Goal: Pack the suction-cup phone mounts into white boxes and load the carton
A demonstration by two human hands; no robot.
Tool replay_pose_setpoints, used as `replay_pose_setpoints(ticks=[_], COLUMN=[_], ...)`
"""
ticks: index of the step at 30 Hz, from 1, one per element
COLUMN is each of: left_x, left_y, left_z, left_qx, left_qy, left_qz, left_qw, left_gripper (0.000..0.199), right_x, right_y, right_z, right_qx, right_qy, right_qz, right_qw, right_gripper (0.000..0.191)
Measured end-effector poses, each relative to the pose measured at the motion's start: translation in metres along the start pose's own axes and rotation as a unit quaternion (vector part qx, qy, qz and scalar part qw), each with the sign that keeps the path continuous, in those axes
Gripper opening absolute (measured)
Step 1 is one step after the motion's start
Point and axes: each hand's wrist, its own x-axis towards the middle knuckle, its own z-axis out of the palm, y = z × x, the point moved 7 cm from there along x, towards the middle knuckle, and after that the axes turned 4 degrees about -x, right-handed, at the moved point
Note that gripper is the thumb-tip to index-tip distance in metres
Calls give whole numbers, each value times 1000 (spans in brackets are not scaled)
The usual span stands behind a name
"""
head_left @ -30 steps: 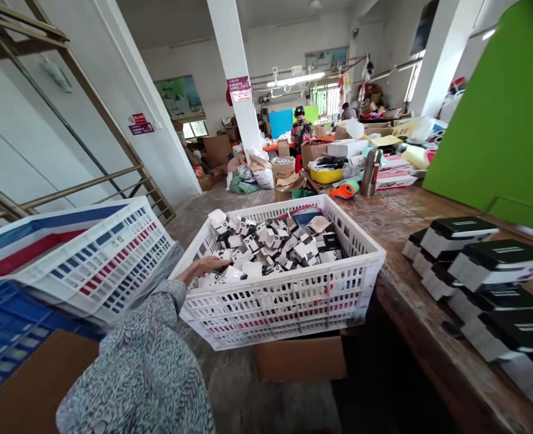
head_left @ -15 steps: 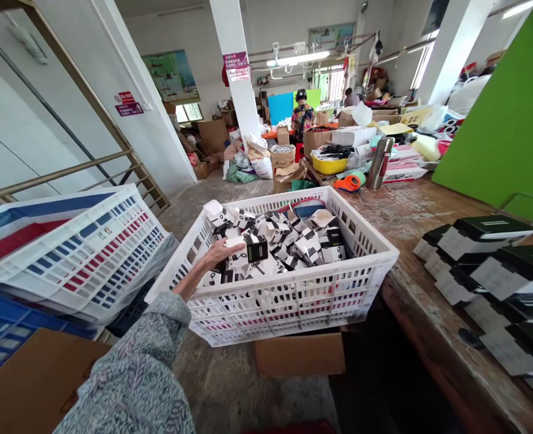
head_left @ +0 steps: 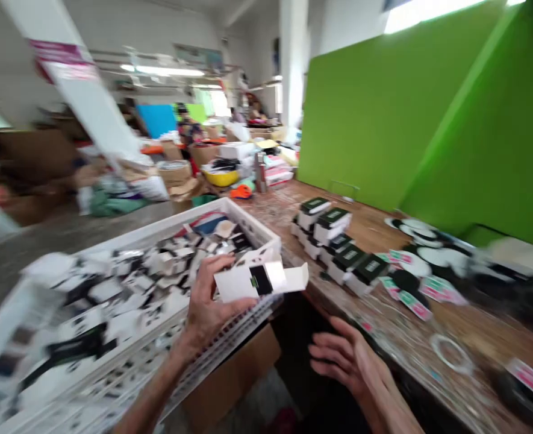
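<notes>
My left hand [head_left: 214,295] grips a small white cardboard box [head_left: 236,284] with a black patch, its end flaps standing out to the right. Thumb and fingers press it from below and above, over the near right rim of a white plastic crate [head_left: 252,235]. Inside the crate lie many small black-and-white boxes [head_left: 133,286], jumbled together. To the right, my right hand [head_left: 345,355] hovers by the table edge with fingers spread and nothing in them.
Stacked boxes with dark green tops [head_left: 352,256] stand on the wooden table [head_left: 383,328]. Round black and white discs [head_left: 429,250] and printed cards [head_left: 413,304] lie farther right. A green panel [head_left: 365,114] rises behind. Below is a brown carton [head_left: 234,374]. A person [head_left: 187,120] is in the background.
The view has swung right. My left hand has lifted a box out of the crate, and its flaps now stand open. My right hand has come into view.
</notes>
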Motion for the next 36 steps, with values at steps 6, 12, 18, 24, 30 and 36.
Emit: replay_pose_setpoints(ticks=[6, 12, 18, 24, 30, 36], left_x=[-55, -85, -74, -79, -75, -76], left_y=[70, 96, 105, 87, 71, 62], left_z=[152, 239, 297, 326, 332, 349], left_qx=[-68, -175, -291, -331, -375, -357], left_qy=[-72, -250, -425, -422, -250, -187], left_qz=[170, 64, -127, -281, -385, -392], left_qw=[981, 950, 848, 796, 806, 827], left_gripper=[71, 65, 56, 57, 62, 58], right_x=[31, 6, -19, -24, 5, 25], right_y=[-7, 8, -23, -33, 3, 27], right_z=[-69, -167, -160, -195, -298, -305], right_qx=[156, -190, -346, -384, -560, -631], right_qy=[109, 282, 213, 157, 249, 194], right_qz=[-48, -149, -235, -230, -169, -143], right_qw=[981, 929, 883, 880, 772, 737], right_gripper=[74, 47, 48, 62, 93, 87])
